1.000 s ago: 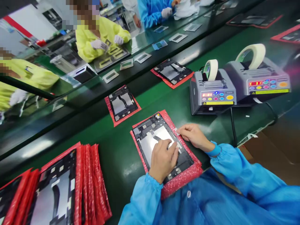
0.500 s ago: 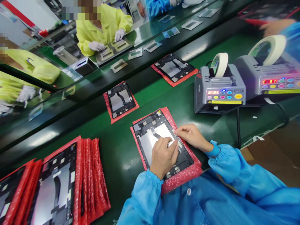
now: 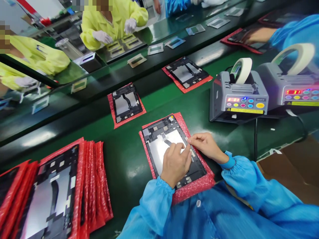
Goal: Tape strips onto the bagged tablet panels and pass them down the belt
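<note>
A tablet screen assembly (image 3: 196, 167), black-framed with a silvery middle and a dark ribbon cable, lies on red bubble-wrap bags (image 3: 199, 189) in front of me. My left hand (image 3: 175, 162) rests over its lower middle, fingers loosely bent and apart, index finger reaching to the right edge. At that same edge my right hand (image 3: 205, 144) has thumb and index finger pinched together, touching or nearly touching the frame. What the pinch holds is too small to make out. The left hand covers part of the silvery plate.
Two tape dispensers (image 3: 239, 96) (image 3: 294, 83) stand at the right. Stacked bagged assemblies (image 3: 58, 192) lie at left. Two more assemblies (image 3: 126, 103) (image 3: 185, 73) lie farther back. Beyond a dark ledge, co-workers in yellow (image 3: 113, 20) handle framed plates. A co-worker's blue sleeve (image 3: 296, 36) reaches in at upper right.
My left index finger has extended toward the pinched right fingertips at the frame's edge. The co-worker's hand at upper right now lies on another assembly. The view has shifted slightly.
</note>
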